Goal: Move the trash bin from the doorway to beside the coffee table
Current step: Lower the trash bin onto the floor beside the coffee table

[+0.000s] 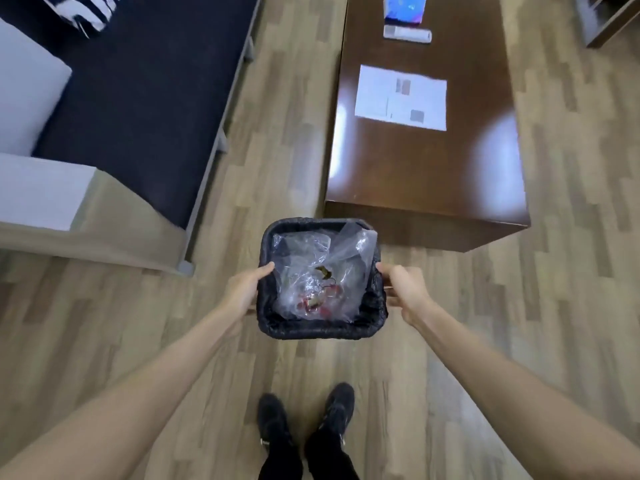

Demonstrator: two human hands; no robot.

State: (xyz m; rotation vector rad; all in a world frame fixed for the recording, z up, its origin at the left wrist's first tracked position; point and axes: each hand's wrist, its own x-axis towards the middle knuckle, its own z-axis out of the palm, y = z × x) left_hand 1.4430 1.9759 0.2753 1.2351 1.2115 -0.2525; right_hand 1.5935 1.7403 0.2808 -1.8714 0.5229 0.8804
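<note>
A small square trash bin (313,329) lined with a black bag hangs in front of me over the wood floor. Clear plastic and some red and brown scraps lie inside it. My left hand (244,289) grips its left rim and my right hand (405,289) grips its right rim. The dark brown coffee table (429,168) stands just beyond the bin, up and to the right, with its near end close to the bin's far rim.
A dark sofa (138,98) with grey armrests runs along the left. A floor strip (287,116) lies between sofa and table. On the table lie a white sheet (401,97), a remote (407,34) and a blue book (405,6). My feet (304,420) stand below the bin.
</note>
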